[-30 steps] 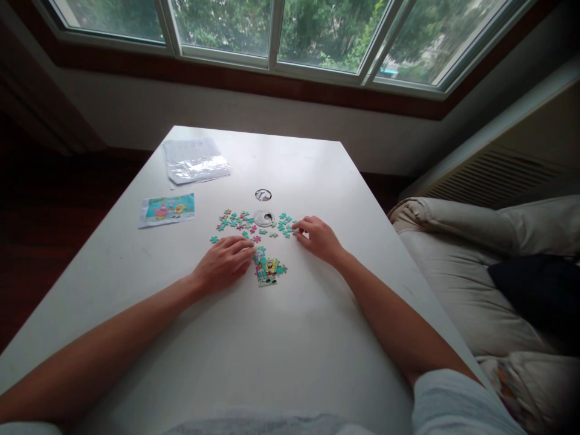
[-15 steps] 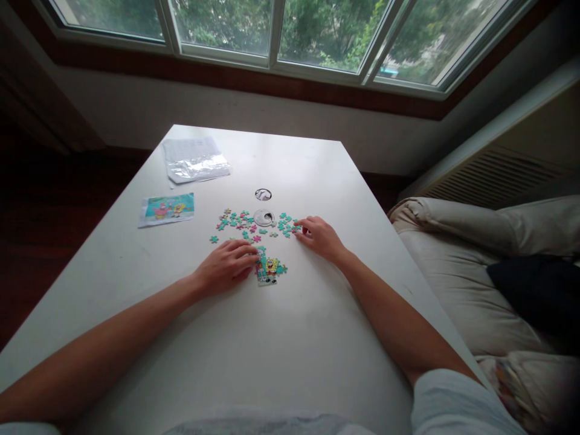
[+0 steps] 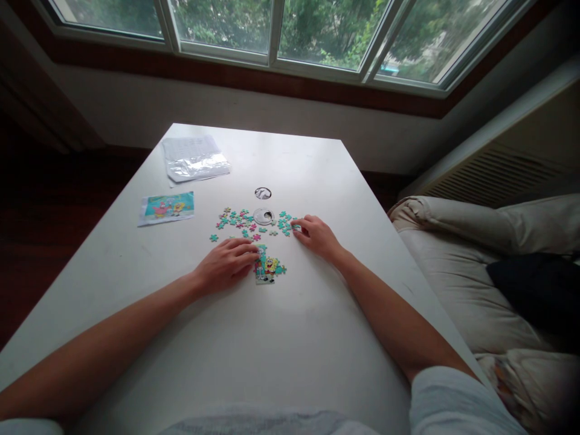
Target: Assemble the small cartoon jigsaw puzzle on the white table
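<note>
A partly joined cartoon puzzle (image 3: 269, 268) lies mid-table on the white table (image 3: 281, 338). My left hand (image 3: 226, 263) rests flat beside its left edge, fingers stretched out and touching it. Several loose teal and pink puzzle pieces (image 3: 240, 221) are scattered just beyond. My right hand (image 3: 317, 235) lies at the right end of that scatter, fingertips pinched on a loose piece (image 3: 295, 226).
A picture card (image 3: 167, 208) and a clear plastic bag (image 3: 194, 159) lie at the far left. A round cable hole (image 3: 263, 193) and its lid (image 3: 263, 216) sit behind the pieces. A cushioned sofa (image 3: 480, 272) stands to the right, with windows ahead.
My left hand slid slightly right against the joined puzzle. My right hand's fingers shifted a little among the loose pieces.
</note>
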The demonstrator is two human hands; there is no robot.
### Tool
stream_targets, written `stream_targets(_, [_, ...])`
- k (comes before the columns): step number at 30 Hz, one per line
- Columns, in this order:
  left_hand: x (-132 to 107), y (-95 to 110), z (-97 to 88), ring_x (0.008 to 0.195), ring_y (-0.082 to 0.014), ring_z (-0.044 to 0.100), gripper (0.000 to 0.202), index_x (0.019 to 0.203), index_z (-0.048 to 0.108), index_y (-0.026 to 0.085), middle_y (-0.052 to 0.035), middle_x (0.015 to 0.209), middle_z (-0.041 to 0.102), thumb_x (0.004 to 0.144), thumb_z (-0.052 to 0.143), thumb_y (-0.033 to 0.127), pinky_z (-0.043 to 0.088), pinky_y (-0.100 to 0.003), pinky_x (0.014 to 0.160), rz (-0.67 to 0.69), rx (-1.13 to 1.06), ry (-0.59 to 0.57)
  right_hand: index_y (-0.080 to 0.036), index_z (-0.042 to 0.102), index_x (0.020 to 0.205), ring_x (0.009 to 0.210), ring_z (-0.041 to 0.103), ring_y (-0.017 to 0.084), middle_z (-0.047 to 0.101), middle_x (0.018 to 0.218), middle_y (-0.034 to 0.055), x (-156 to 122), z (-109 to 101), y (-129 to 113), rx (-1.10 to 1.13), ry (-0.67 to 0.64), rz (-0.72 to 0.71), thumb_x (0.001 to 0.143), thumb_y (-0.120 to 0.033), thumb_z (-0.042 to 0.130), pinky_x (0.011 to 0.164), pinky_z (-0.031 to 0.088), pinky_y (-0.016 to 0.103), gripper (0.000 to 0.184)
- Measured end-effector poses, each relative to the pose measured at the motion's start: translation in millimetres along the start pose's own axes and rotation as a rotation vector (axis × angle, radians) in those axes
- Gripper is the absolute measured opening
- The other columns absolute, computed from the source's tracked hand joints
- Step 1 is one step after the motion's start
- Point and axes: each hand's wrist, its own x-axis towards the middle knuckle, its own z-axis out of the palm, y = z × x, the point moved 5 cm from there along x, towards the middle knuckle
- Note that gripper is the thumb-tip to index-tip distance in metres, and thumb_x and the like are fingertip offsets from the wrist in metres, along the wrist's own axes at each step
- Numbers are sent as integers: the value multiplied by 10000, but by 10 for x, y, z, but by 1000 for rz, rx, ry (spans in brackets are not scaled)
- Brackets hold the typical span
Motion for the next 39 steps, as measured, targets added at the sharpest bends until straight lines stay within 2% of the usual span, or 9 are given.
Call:
stream_targets(11, [12,8,-8,1319,-241,547,296,1263,657,278,-46,1328,673,1011,503,260,466,-425,1072,-9,-17,13,-206,684,1028,792,525,187,606,814,28,35,20,50,68,-18,14,898,-263,618,752,401,292,156])
stream_targets(16, [8,6,0,1322,-244,540,292,1264,649,264,-48,1336,667,1018,493,260,456,-428,1082,-7,-7,8,-202,648,1023,739,524,163,625,793,6,24,9,19,158,10,60,847,-243,637,710,399,280,181])
stream_targets(19, [8,11,-7,1321,-244,539,295,1270,644,268,-49,1337,665,1015,495,258,458,-431,1079,-8,-11,3,-210,653,989,683,519,138,637,785,-5,7,20,-32,290,13,85,842,-261,633,675,411,268,157])
stream_targets(24, [12,13,-11,1321,-252,539,304,1283,634,266,-51,1341,662,1019,484,259,460,-436,1071,-5,-4,-1,-221,684,1042,611,541,112,642,764,-18,-5,83,-86,578,5,158,848,-323,648,618,452,256,222])
stream_targets(30, [4,1,0,1322,-247,541,312,1285,638,277,-54,1337,664,1012,487,251,462,-434,1073,1,-16,11,-219,687,1096,751,703,154,718,923,31,-8,210,-134,1028,-55,274,801,-399,730,697,580,297,348])
stream_targets(34, [9,7,-4,1316,-246,545,308,1280,639,271,-52,1338,664,1013,487,250,464,-432,1075,-6,-12,3,-212,690,1063,770,733,171,733,915,36,-21,236,-165,1138,-63,320,771,-424,781,729,610,325,372])
stream_targets(39, [20,14,-21,1305,-241,557,306,1272,653,274,-58,1317,676,1009,498,255,476,-428,1068,-10,-22,20,-211,678,1029,779,747,184,753,908,43,-38,250,-182,1144,-86,336,782,-426,783,690,603,306,344])
